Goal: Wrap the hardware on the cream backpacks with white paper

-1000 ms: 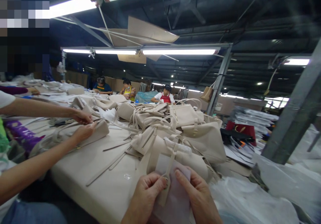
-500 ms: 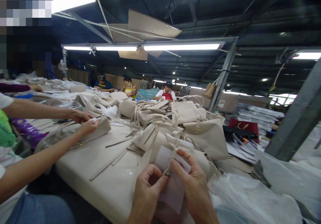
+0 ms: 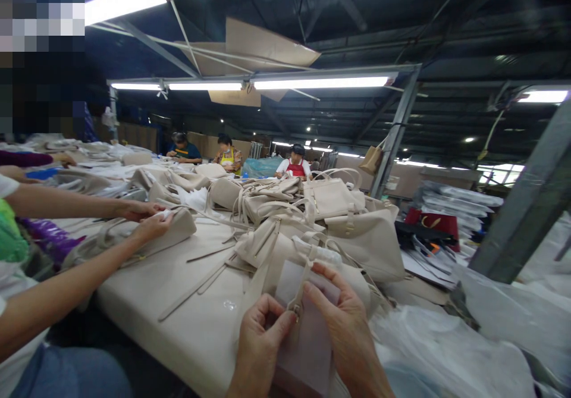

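Observation:
A beige bag (image 3: 267, 267) lies in front of me on the table. From its upper side runs a narrow beige strap (image 3: 300, 291) with a small metal buckle (image 3: 294, 310). My left hand (image 3: 263, 341) is closed, thumb and finger pinching the strap at the buckle. Higher up, my right hand (image 3: 345, 320) pinches the same strap between thumb and fingers. Behind the strap hangs a translucent sheet (image 3: 307, 353), partly covered by both hands. White wrapping (image 3: 328, 252) covers a piece near the strap's top.
Several beige handbags (image 3: 363, 246) are heaped beyond my hands. At left, a co-worker's hands (image 3: 149, 219) work on another bag. Clear plastic (image 3: 455, 350) lies at right, near a slanted metal post (image 3: 520, 207). Loose straps (image 3: 196, 291) lie on the padded table (image 3: 178, 332).
The buckle has turned and shows more plainly between my fingers. The translucent sheet hangs slightly differently. Both hands keep nearly the same place.

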